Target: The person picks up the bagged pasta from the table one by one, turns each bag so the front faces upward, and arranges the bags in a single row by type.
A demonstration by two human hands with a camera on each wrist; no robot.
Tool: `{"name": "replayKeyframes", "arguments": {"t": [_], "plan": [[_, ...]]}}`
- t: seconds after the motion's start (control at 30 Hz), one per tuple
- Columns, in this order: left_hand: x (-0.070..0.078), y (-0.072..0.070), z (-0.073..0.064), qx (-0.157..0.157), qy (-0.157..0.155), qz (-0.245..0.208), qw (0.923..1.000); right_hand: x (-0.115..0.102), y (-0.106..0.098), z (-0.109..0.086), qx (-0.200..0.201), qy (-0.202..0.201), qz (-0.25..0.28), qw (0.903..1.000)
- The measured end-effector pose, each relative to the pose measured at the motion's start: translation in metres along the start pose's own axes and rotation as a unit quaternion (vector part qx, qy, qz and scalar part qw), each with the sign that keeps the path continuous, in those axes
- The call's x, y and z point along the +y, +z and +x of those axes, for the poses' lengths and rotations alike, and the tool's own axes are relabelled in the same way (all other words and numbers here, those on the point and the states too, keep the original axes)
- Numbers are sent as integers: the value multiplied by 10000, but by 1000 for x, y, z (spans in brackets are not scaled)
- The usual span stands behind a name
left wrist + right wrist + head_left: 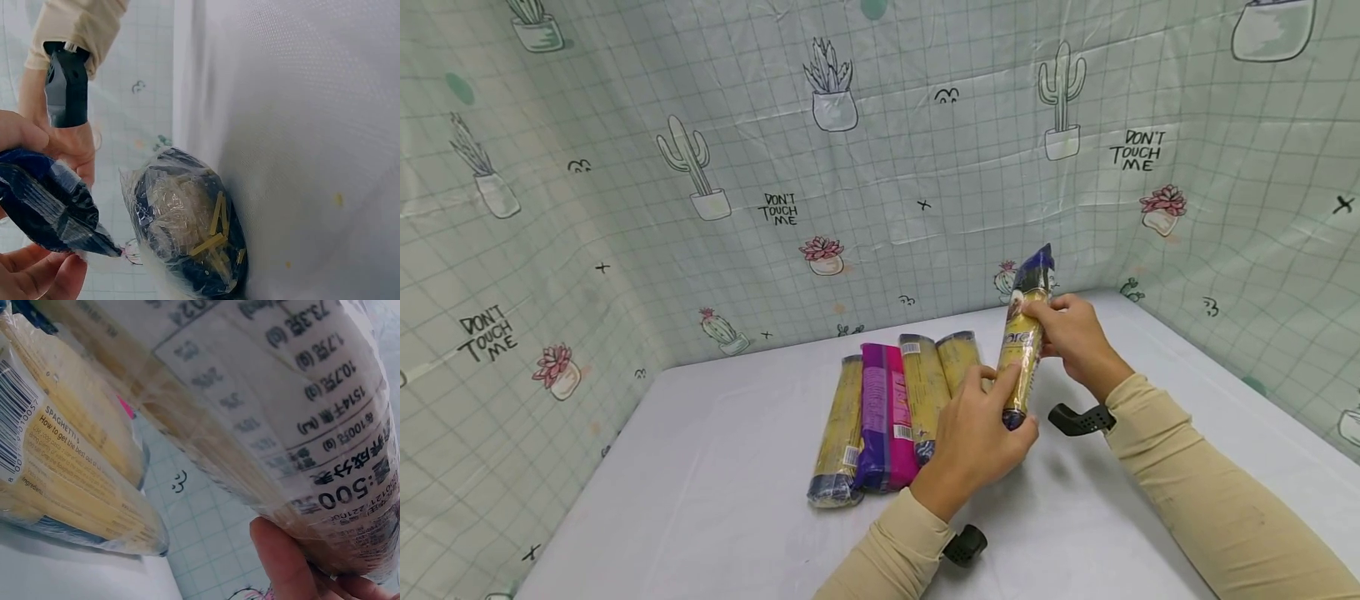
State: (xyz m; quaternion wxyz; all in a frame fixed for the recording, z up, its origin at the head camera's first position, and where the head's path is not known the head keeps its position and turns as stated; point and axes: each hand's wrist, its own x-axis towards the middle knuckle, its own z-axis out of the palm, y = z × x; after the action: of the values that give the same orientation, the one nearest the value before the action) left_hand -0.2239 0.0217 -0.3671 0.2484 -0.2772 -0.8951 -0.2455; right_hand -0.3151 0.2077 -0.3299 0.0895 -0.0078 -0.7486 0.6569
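A clear-and-blue pack of spaghetti (1018,346) is held up at a tilt over the right half of the table. My right hand (1078,337) grips it around its upper part, thumb across the front. At the lower end, my left hand (972,433) holds the dark blue wrapper between thumb and fingers; the left wrist view shows this crimped end (53,203) close up. Small printed text covers the pack's back label (312,419) in the right wrist view. Beside the left hand lies another spaghetti pack (958,354), partly hidden behind it.
Left of the hands, a row on the white table (722,467) holds a spaghetti pack (922,383), a pink and purple pack (887,417) and an outer yellow pack (838,417). A patterned cloth wall (880,175) rises behind the table and along its sides.
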Motion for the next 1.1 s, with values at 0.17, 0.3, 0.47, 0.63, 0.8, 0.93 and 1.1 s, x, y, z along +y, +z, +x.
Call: {"name": "replayKeyframes", "arguments": {"t": [0.17,0.3,0.47,0.63,0.8,0.93,1.1], "plan": [[0,0,1,-68,-192,-258,9995,-2,1,0,82,7,147,9999],[-1,-1,2,-68,-319,-419,9986,-4,0,0,138,31,188,9997],[-1,-3,4,-121,-504,-774,9956,-4,-1,0,96,67,271,9996],[-1,-4,5,-314,-1000,-1297,9860,-4,-3,2,31,88,301,9995],[-2,-3,6,-376,-1440,-1742,9734,-6,-4,3,58,97,303,9995],[-6,-1,7,-311,-1514,-2260,9618,-7,-5,3,51,139,323,9994],[-11,0,9,-271,-1622,-3102,9363,-8,-7,2,-98,159,353,9992]]}}
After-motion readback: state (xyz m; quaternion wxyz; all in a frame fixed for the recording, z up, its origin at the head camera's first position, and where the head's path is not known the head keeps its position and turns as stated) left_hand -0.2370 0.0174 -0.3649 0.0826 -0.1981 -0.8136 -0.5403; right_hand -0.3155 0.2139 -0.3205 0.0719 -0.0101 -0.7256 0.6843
